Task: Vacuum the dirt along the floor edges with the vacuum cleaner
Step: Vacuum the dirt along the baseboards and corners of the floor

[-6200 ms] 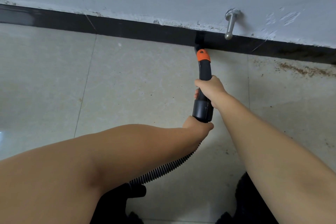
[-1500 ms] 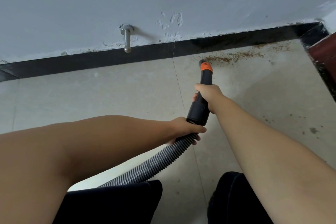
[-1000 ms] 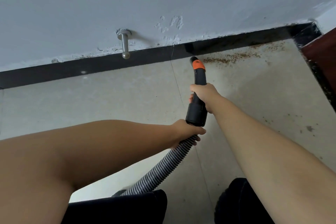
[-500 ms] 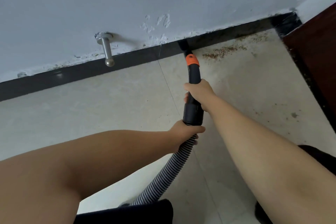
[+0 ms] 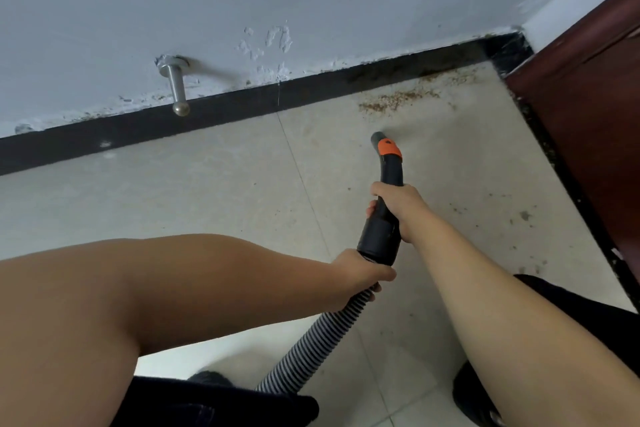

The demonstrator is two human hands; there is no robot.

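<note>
Right up against the black skirting board (image 5: pixel 225 107) is where the mess sits: a brown scatter of crumbly dirt (image 5: pixel 398 101) lies on the pale beige floor tiles (image 5: pixel 207 191) close to the skirting, running toward the corner by the dark red-brown wooden door (image 5: pixel 588 121). Thinner specks trail along the door's foot, further from the skirting.

The black vacuum wand with the orange collar (image 5: pixel 388 184) has its tip well short of the skirting, near the dirt but not on it. Right hand (image 5: pixel 398 204) has its fingers wrapped round the wand's black grip; left hand (image 5: pixel 360 276) has its fingers closed around the top of the grey ribbed hose (image 5: pixel 322 336), just below the wand's cuff.

What could go sideways, I reckon: swing in too fast and the tip shoves the crumbs into the corner rather than sucking them up. The hose looks fairly taut, so a long reach might tug the wand off line. And the silver metal door stopper (image 5: pixel 177 87) above the skirting is an easy thing to clip on a leftward pass.

Versus half a second back: the tip was touching the skirting left of the pile; now it's pulled away from it and shifted right.
</note>
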